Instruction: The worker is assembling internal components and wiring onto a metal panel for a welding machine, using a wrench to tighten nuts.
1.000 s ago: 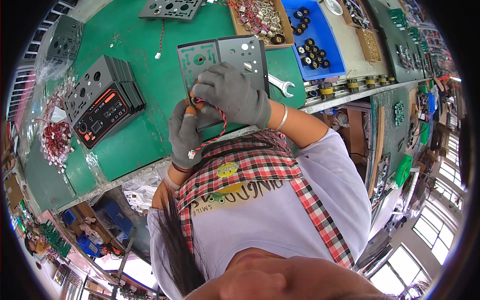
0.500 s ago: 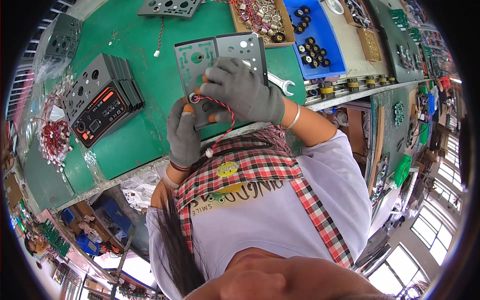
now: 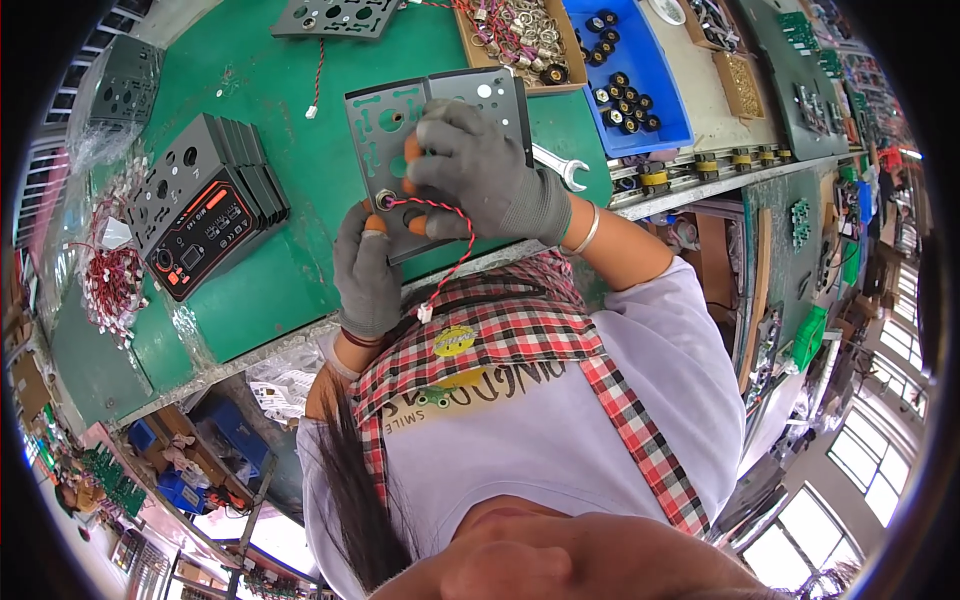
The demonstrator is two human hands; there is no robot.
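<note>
A dark grey bent metal panel (image 3: 372, 165) with cutouts lies tilted on the bench in front of me. My left hand (image 3: 368, 275), gloved in grey with bare fingertips, grips its near left corner. A round threaded fitting (image 3: 386, 199) sits in a hole at that corner. From it a twisted red and white wire (image 3: 466, 252) loops toward my apron, ending in a white plug (image 3: 425, 313). Over the panel hovers my right hand (image 3: 480, 180), fingers bent and thumb apart, close to the wire. Nothing shows between those fingertips. The palm is hidden.
A wrench (image 3: 562, 165) lies right of the panel. Beyond are a cardboard box (image 3: 573, 55) of fittings and a blue bin (image 3: 650, 90) of black-and-brass parts. Stacked housings (image 3: 200, 205) and a wire bundle (image 3: 110, 285) stand left. Another panel (image 3: 335, 18) lies at the back.
My right fingertips have come off the round fitting and moved apart, slightly up and right. The wire's plug has swung a little down and right. My left hand keeps its hold.
</note>
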